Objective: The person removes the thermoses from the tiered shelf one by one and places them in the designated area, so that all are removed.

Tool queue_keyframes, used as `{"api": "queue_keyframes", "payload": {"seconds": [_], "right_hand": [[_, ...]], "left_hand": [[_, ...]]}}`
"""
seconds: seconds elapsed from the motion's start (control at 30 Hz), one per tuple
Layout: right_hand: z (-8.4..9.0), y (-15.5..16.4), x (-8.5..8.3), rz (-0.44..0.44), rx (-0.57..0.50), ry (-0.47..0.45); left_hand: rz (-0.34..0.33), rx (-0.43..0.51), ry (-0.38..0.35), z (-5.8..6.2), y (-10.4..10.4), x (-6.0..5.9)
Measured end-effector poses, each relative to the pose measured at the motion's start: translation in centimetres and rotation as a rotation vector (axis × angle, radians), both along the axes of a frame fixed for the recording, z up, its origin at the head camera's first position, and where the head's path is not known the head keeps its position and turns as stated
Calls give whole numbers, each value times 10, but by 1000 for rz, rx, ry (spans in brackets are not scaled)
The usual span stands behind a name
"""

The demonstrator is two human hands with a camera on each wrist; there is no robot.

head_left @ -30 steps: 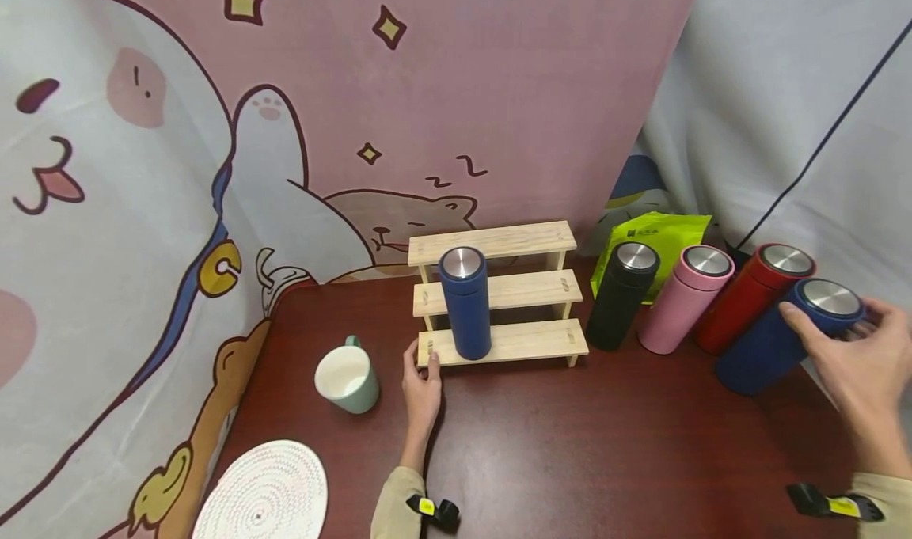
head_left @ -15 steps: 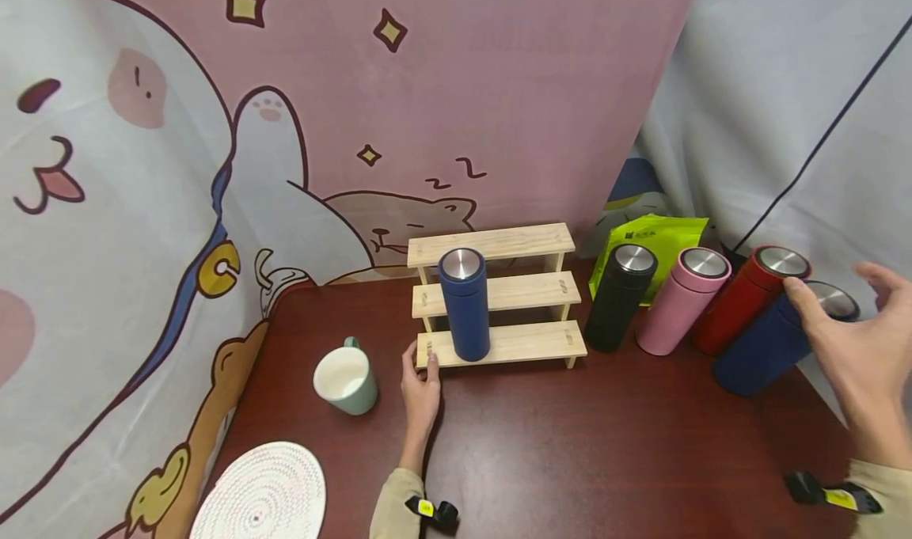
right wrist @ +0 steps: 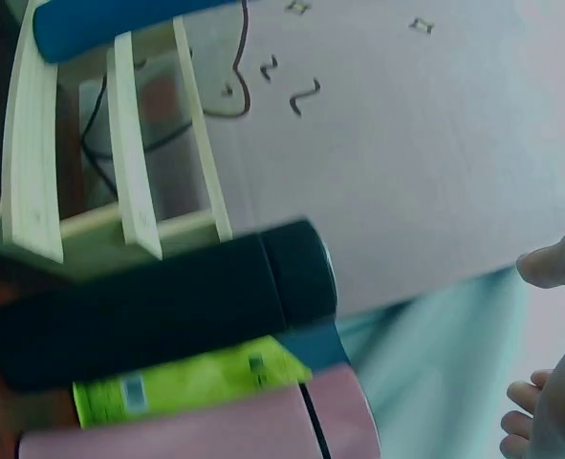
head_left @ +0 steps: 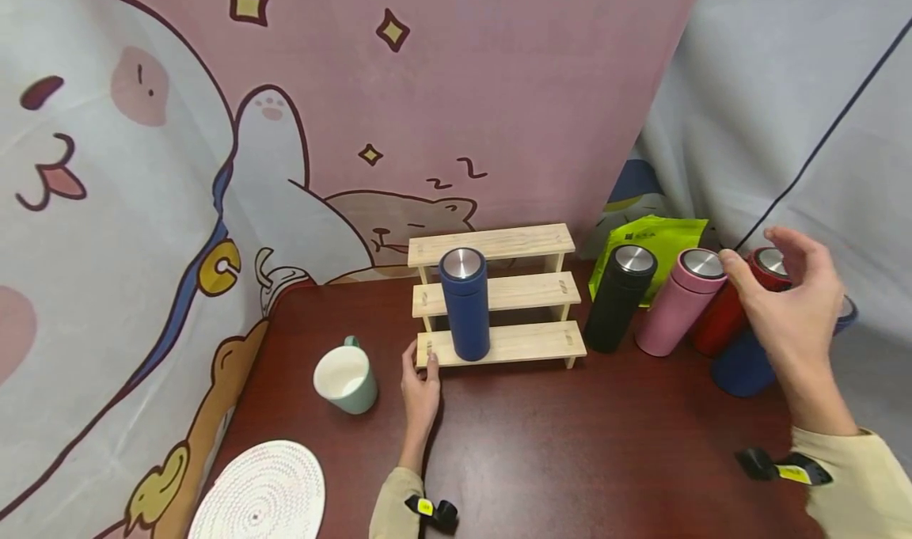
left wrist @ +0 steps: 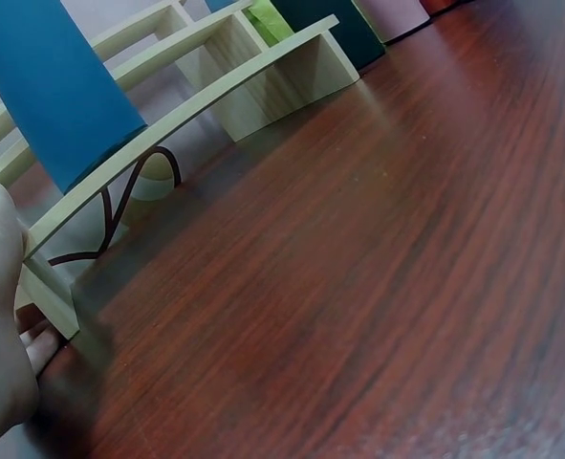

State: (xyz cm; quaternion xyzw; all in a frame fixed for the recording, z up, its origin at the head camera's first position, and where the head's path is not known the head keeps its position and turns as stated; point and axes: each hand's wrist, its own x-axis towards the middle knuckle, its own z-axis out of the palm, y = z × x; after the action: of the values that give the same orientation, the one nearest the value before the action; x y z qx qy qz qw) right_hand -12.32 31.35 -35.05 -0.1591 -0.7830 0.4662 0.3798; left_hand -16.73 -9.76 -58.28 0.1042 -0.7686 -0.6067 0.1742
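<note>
A three-step wooden rack stands mid-table, with a blue bottle upright on its lowest step. My left hand rests with straight fingers against the left end of that step, and the left wrist view shows the rack and blue bottle close up. To the right stand a black bottle, a pink bottle, a red bottle and a dark blue bottle. My right hand hovers over the red bottle's lid, fingers spread and holding nothing. It partly hides the red and dark blue bottles.
A mint mug stands left of the rack, and a woven coaster lies at the front left. A green pouch leans behind the black bottle. Printed cloth hangs along the back and both sides.
My right hand has let go of the dark blue bottle's top and moved left, now above the red bottle near the pink one. The left hand has not moved.
</note>
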Motion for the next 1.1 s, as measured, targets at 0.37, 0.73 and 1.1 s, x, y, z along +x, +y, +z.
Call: {"api": "queue_keyframes", "payload": {"seconds": [0.37,0.73,1.1], "right_hand": [[3,-57,-16,220,39,10],[6,-112,-31,390,41,35],[2,-154,-36,551,32,6]], "left_hand": [[15,11,3,-3,1,0],[3,29,-16,-4,-1,0],[-5,35,1,-1,1,1]]}}
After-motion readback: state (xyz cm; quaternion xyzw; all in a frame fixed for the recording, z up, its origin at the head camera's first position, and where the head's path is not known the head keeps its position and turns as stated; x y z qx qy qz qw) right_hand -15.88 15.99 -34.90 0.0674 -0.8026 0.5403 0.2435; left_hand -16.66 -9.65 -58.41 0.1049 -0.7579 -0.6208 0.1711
